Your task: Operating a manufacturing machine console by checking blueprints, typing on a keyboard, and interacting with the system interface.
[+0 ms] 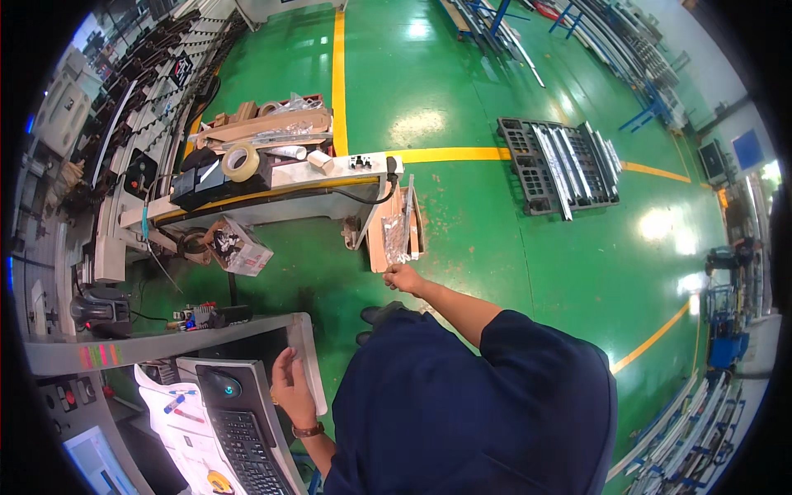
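Note:
My left hand (293, 386), with a brown band at its wrist, is raised beside the edge of the keyboard shelf. Its fingers are loosely stretched and hold nothing I can see. Closest to it are a black mouse (221, 386) and a black keyboard (247, 445). My right hand (403, 279) reaches out in front of my body with its fingers curled closed. What they hold, if anything, is too small to tell. Beyond that hand, a cardboard box (377, 243) with clear plastic wrap and long strips stands on the floor.
Rolls of tape (241, 162) lie on a black box on the white machine beam (289, 183). A carton of scraps (238, 247) stands below it. White papers (186, 429) with pens lie by the keyboard. Farther right, a black pallet (536, 186) carries metal profiles.

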A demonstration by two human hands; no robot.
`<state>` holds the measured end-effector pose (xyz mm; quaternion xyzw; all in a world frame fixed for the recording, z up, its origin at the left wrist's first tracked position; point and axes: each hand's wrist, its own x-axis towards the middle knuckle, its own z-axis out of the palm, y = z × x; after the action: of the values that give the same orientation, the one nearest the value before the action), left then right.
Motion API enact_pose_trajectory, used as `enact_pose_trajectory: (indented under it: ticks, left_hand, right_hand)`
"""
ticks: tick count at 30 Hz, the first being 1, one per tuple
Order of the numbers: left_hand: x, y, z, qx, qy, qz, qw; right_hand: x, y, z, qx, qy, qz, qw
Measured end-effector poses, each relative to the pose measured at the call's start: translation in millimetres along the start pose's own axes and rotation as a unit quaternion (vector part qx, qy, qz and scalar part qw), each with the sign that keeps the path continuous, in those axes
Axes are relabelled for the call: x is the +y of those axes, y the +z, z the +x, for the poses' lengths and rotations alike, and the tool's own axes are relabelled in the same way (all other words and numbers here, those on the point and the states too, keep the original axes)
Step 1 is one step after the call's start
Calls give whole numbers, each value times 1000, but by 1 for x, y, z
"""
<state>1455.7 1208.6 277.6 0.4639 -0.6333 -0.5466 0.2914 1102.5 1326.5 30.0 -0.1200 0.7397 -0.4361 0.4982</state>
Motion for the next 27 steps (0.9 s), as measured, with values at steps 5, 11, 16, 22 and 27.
enact_pose_trajectory:
  ticks: [5, 11, 16, 22, 27]
  left_hand:
    - [13, 35, 4, 3, -28, 22, 999]
    - [22, 66, 9, 6, -40, 65, 997]
    - [9, 75, -3, 5, -57, 60, 997]
    - [21, 82, 14, -34, -58, 95, 993]
    - [43, 88, 42, -87, -44, 135, 986]
  right_hand:
    - [-43, 14, 33, -28, -61, 40, 997]
    - [-71, 9, 64, -78, -108, -32, 991]
    - [-65, 15, 70, -60, -118, -39, 990]
    - [-68, 14, 67, -61, -97, -4, 993]
    - [-64, 2, 57, -33, -88, 9, 996]
